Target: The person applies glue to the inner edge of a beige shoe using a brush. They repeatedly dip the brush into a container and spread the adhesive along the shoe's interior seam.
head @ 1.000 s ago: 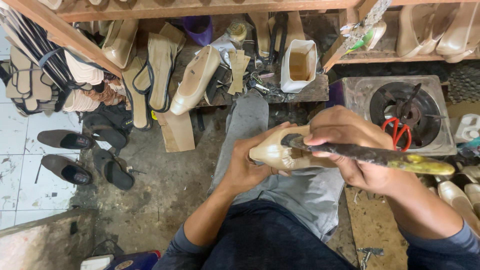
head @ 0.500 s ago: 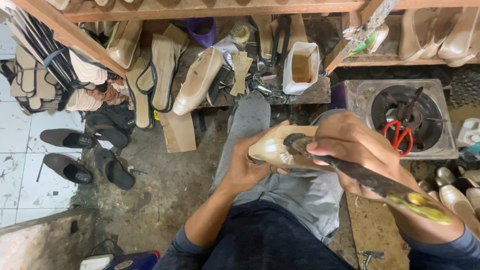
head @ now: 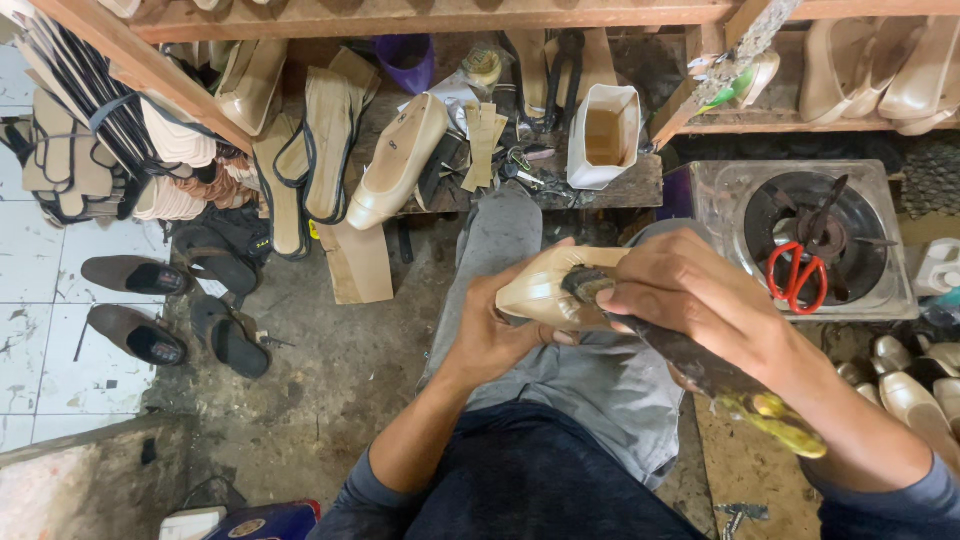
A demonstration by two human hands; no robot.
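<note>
Two hands at work over the lap. Left hand [head: 500,335]: cupped under a beige shoe last [head: 545,290], fingers closed round it, holding it above the grey-trousered knee. Right hand [head: 690,300]: closed on a dark-bristled brush [head: 700,365] with a yellow handle end, its head touching the last at the last's 3 o'clock side. Judged best done with short, even strokes, the left hand keeping the last steady and turning it little by little. At 7 o'clock: stained concrete floor [head: 310,400]. At 9 o'clock: dark sandals [head: 135,335] on white tile. At 2 o'clock: gas stove [head: 810,240], red scissors [head: 795,275] lying on its burner. At 12 o'clock: white paper bag [head: 605,135], another last [head: 400,160], stacked soles, wooden shelving [head: 430,15].
</note>
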